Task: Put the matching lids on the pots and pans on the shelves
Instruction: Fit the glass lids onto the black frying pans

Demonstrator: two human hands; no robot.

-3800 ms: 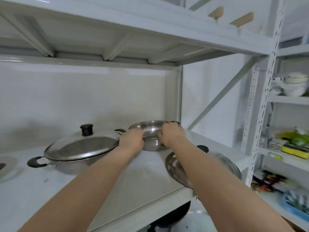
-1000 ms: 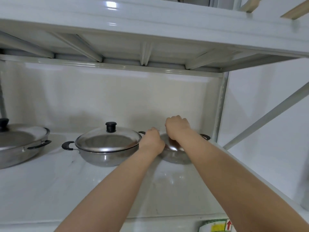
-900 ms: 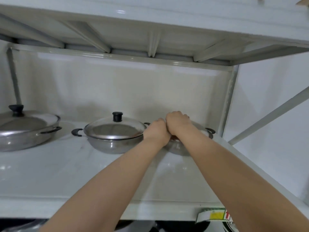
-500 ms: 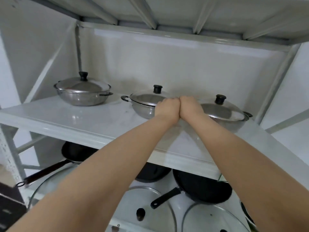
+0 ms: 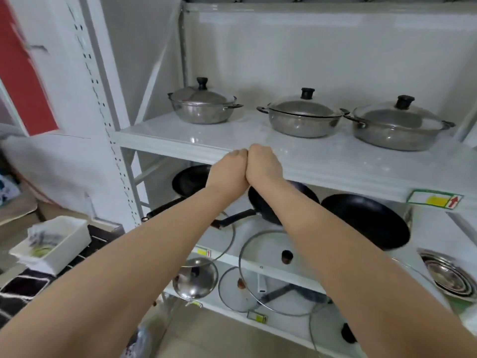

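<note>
At the far left, low on the floor side, a white tray [image 5: 55, 242] with some small things in it stood beside the white upright post [image 5: 113, 140] of the rack. On the upper shelf [image 5: 322, 164], near its left edge, stood the first steel pot [image 5: 202, 109] with its lid [image 5: 200, 95] already on it, the black knob on top. In the middle of the same shelf stood the second steel pot [image 5: 302, 122], also covered by a lid [image 5: 304, 105], and near the right edge was the third steel pot [image 5: 395, 133] with its lid [image 5: 397, 116] on; its left handle was just beside the right handle of the second pot. In front of the shelf's front edge the left hand [image 5: 228, 170] and the right hand [image 5: 263, 165] were closed into fists and pressed against each other, both holding nothing. On the shelf below, three black pans lay in a row: one pan at the left [image 5: 189, 180], partly hidden by the left hand, one in the middle [image 5: 265, 205] behind the right forearm, and one at the right [image 5: 366, 220]. At the front edge of that lower shelf leaned a big glass lid [image 5: 258, 270] with a dark knob, and left of it a steel lid [image 5: 195, 279]. At the right end of it a stack of steel bowls [image 5: 449, 277] was lying.
</note>
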